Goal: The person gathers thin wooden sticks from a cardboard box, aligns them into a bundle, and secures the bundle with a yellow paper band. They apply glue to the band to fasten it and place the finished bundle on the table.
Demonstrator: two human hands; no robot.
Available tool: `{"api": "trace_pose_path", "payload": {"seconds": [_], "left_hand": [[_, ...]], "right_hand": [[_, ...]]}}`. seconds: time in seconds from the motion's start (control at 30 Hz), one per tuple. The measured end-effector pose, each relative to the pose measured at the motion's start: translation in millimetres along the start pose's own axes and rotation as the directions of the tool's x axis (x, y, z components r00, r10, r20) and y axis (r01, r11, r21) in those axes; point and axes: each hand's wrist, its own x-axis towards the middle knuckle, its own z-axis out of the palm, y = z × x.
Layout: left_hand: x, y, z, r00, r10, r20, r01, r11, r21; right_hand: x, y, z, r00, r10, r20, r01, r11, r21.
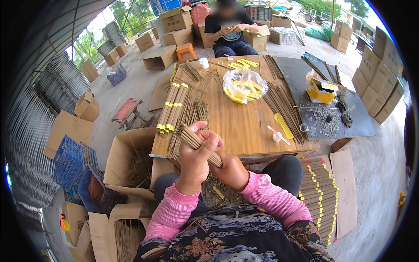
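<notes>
A bundle of brown incense sticks point(189, 137) is held slanting over the table's near edge. My left hand point(196, 160) is closed around its middle, the thumb lying across the sticks. At the bundle's lower end, my right hand point(232, 171) is wrapped around it, and its palm hides part of that end. On the table's left side lie finished bundles point(171, 108) with yellow paper bands. Loose incense sticks point(195, 112) are spread beside them. A clear plastic bag of yellow paper bands point(245, 85) sits mid-table. Near the right edge are a yellow strip point(284, 126) and a small white tub point(276, 136) with a spatula.
An open carton of sticks point(126, 161) stands left of my knees. Banded bundles point(320, 196) lie in rows on cardboard at the right. A dark side table point(349, 113) holds a yellow box and scraps. Across the wooden table point(231, 131), another person point(231, 35) works seated.
</notes>
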Motion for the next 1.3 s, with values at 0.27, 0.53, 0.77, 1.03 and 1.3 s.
{"api": "trace_pose_path", "payload": {"seconds": [0.27,0.53,0.77,1.03,1.3], "left_hand": [[4,19,5,0.988,-0.154,0.019,0.154,0.965,-0.212],[5,13,16,0.99,-0.093,-0.11,0.086,0.994,-0.07],[3,10,20,0.998,-0.062,0.006,0.062,0.995,-0.076],[2,6,20,0.999,0.026,0.037,-0.027,0.999,0.026],[2,10,18,0.993,-0.006,0.117,0.006,1.0,-0.005]], "right_hand": [[-7,-1,3,0.998,-0.037,0.058,0.023,0.973,0.231],[-6,5,3,0.995,-0.059,-0.081,0.059,0.998,0.001],[-10,14,3,0.997,-0.06,-0.044,0.066,0.987,0.148],[-3,24,1,0.985,-0.171,-0.019,0.17,0.948,0.27],[-6,21,-5,0.967,-0.181,0.179,0.042,0.808,0.588]]}}
